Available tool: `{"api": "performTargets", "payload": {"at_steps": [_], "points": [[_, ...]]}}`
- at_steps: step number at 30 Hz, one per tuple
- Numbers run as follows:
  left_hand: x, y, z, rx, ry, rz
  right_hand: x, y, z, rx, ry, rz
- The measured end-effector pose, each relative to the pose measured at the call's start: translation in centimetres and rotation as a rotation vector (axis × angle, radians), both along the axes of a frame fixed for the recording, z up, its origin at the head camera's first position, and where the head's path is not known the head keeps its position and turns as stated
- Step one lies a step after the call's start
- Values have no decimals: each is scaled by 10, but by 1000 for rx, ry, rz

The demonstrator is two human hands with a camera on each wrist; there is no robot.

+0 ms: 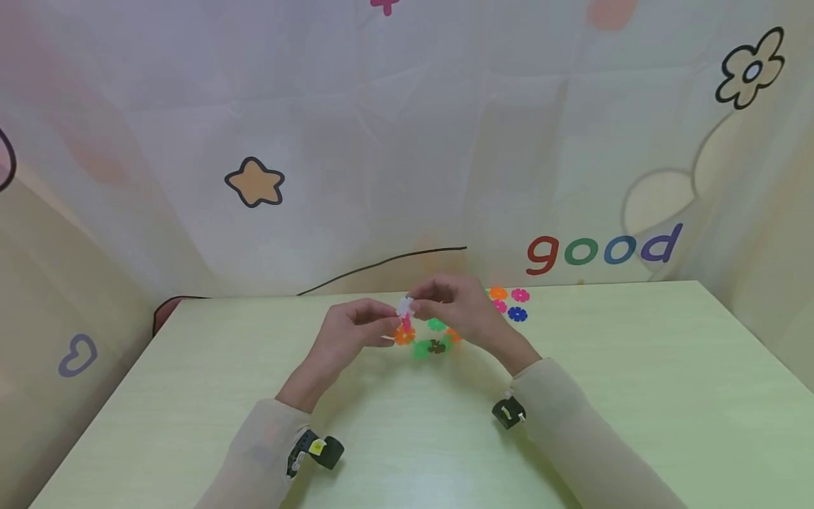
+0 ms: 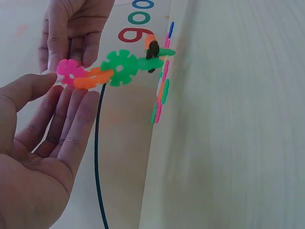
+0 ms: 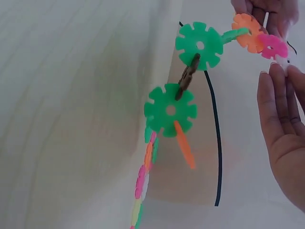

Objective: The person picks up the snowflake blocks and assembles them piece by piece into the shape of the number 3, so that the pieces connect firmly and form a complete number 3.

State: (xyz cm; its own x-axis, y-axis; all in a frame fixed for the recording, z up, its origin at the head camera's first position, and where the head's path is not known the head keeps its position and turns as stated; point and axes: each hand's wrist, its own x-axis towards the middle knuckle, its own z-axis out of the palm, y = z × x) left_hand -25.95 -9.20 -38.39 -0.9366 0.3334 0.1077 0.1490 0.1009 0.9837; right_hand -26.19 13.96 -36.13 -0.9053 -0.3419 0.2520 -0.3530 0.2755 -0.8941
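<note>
Above the table, both hands hold a chain of notched plastic snowflake discs. My left hand (image 1: 348, 332) pinches the chain near its pink disc (image 2: 70, 71). A white disc (image 1: 405, 307) is held between the thumb and fingertips of my right hand (image 1: 461, 311), right against the pink one. Beyond the pink disc the chain runs through an orange disc (image 3: 247, 32), a green disc (image 3: 199, 46), a brown disc (image 3: 187, 80), another green disc (image 3: 167, 113) and an orange disc (image 3: 186, 147) at its end. Fingers partly hide the white disc.
Loose discs lie at the table's back edge, including an orange disc (image 1: 498, 293), a pink disc (image 1: 520, 295) and a blue disc (image 1: 518, 314). A printed curtain (image 1: 381, 177) hangs directly behind the pale table (image 1: 407, 438).
</note>
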Motion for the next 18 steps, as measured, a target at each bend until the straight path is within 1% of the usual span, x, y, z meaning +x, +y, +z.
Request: {"api": "performTargets", "payload": {"at_steps": [6,10,14,18], "points": [[-1,-2,2,41,23,2,0,-7,0,57,7,7],[-2,-2,1,33,29,10,0,-7,2,79,-20,15],[-2,-1,0,26,24,21,-4,1,4,75,-55,27],[-2,0,-1,26,4,24,-15,17,4,61,-71,-10]]}}
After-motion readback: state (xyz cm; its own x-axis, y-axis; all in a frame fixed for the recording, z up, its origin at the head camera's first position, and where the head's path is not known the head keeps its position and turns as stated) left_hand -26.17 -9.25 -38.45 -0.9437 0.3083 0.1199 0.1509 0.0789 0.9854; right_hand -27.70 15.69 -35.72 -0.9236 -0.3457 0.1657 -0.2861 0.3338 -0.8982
